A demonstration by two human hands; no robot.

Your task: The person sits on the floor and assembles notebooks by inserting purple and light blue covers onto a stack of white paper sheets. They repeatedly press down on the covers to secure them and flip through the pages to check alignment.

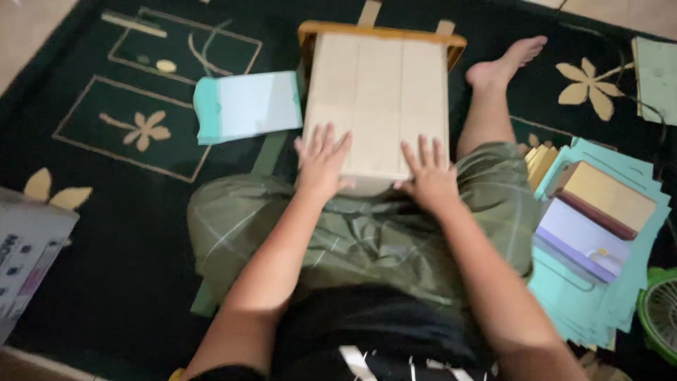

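Your two hands, left hand [321, 164] and right hand [427, 173], lie open and flat on one small wooden counter [377, 99] at your lap | one folded blue sheet [245, 106] left on rug [106, 233] | turquoise sheet stack [606, 282] right | one foot [505, 62] beside counter.

White cardboard box [28, 247] at far left edge on dark carpet, small coloured prints on its side. Pale blue folded packet with teal edge [243, 106] lies left of wooden stool. No signs, no screens.
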